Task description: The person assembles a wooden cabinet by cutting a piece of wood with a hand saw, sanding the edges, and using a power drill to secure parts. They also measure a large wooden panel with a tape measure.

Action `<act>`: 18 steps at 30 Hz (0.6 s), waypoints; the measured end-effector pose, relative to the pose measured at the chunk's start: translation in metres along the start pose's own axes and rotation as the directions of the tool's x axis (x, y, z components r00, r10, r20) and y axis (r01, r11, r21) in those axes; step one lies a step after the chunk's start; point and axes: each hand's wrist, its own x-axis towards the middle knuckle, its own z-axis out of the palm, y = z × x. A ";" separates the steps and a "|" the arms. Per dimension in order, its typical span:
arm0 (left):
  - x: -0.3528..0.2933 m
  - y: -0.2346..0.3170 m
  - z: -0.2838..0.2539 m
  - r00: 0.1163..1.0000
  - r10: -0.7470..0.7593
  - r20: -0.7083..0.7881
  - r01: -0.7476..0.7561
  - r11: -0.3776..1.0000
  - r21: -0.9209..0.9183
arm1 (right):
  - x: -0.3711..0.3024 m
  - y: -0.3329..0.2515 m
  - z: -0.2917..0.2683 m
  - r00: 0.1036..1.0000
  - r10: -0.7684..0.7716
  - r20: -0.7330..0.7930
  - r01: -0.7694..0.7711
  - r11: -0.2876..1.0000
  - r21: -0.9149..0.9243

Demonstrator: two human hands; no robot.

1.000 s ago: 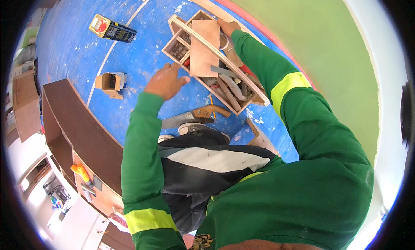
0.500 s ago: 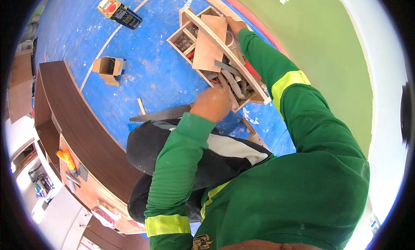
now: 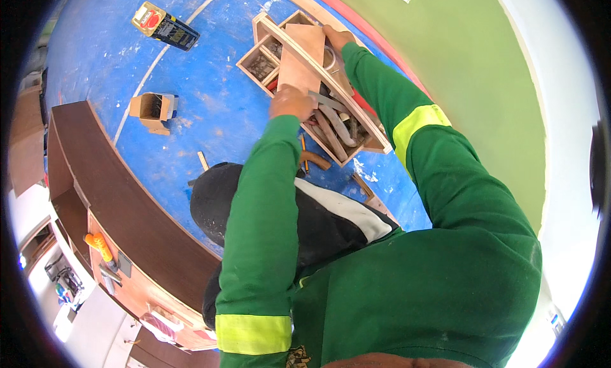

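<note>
Touching tan rectangular wooden panel (image 3: 304, 56) with curled left hand (image 3: 293, 103).
Pointing lengthwise forward; resting right hand (image 3: 337, 38) beside far end, both grips unclear.

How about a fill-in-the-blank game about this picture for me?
1. The floor's colour is ____.
2. Apart from the yellow bands, the sleeves are coloured ____.
3. The hand nearer the open cardboard box is the person's ____ one.
4. The toolbox full of tools is made of ____.

Missing words: blue; green; left; wood.

Left hand (image 3: 292, 103) touches a thin board (image 3: 296, 73) across the toolbox (image 3: 349, 105), right hand (image 3: 337, 36) near it
</note>
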 end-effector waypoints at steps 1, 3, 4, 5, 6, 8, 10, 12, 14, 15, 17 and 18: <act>0.016 -0.024 0.006 0.993 -0.096 -0.075 0.089 0.991 -0.101 | -0.004 -0.005 0.003 1.000 0.002 0.003 -0.002 1.000 0.014; 0.036 -0.043 0.010 0.970 -0.232 -0.075 0.192 0.915 -0.356 | -0.002 -0.004 0.000 0.999 -0.036 -0.008 0.036 0.998 -0.051; 0.036 -0.049 0.014 0.964 -0.266 -0.005 0.229 0.839 -0.493 | 0.002 -0.001 -0.003 0.998 -0.052 -0.023 0.050 0.995 -0.085; 0.038 -0.051 0.019 0.955 -0.286 0.078 0.272 0.741 -0.614 | 0.005 0.005 -0.003 0.992 -0.093 -0.085 0.087 0.994 -0.068; 0.044 -0.059 0.024 0.960 -0.240 0.143 0.272 0.680 -0.681 | 0.007 0.002 -0.002 0.993 -0.081 -0.084 0.074 0.994 -0.083; 0.050 -0.083 0.037 0.953 -0.158 0.260 0.304 0.527 -0.794 | 0.002 -0.003 0.003 0.997 -0.048 -0.052 0.041 0.993 -0.114; 0.053 -0.082 0.037 0.950 -0.200 0.238 0.304 0.433 -0.849 | 0.000 0.001 0.000 0.998 -0.040 -0.039 0.038 0.999 -0.038; 0.056 -0.079 0.033 0.945 -0.221 0.240 0.302 0.315 -0.900 | -0.001 0.005 -0.002 0.999 -0.036 -0.023 0.037 0.999 0.023; 0.072 -0.085 0.016 0.957 -0.254 0.137 0.205 0.263 -0.943 | -0.001 0.001 0.002 0.999 -0.033 -0.043 0.033 0.999 -0.011; 0.080 -0.090 0.008 0.958 -0.272 0.088 0.154 0.235 -0.960 | -0.001 -0.001 0.005 0.998 -0.033 -0.055 0.031 0.999 -0.031; 0.086 -0.084 -0.009 0.965 -0.258 0.039 0.093 0.203 -0.975 | 0.002 0.001 0.003 0.998 -0.026 -0.061 0.022 0.998 -0.066; 0.082 -0.084 -0.016 0.964 -0.263 0.019 0.071 0.190 -0.979 | -0.002 0.007 0.004 0.999 -0.013 -0.041 0.010 0.997 -0.080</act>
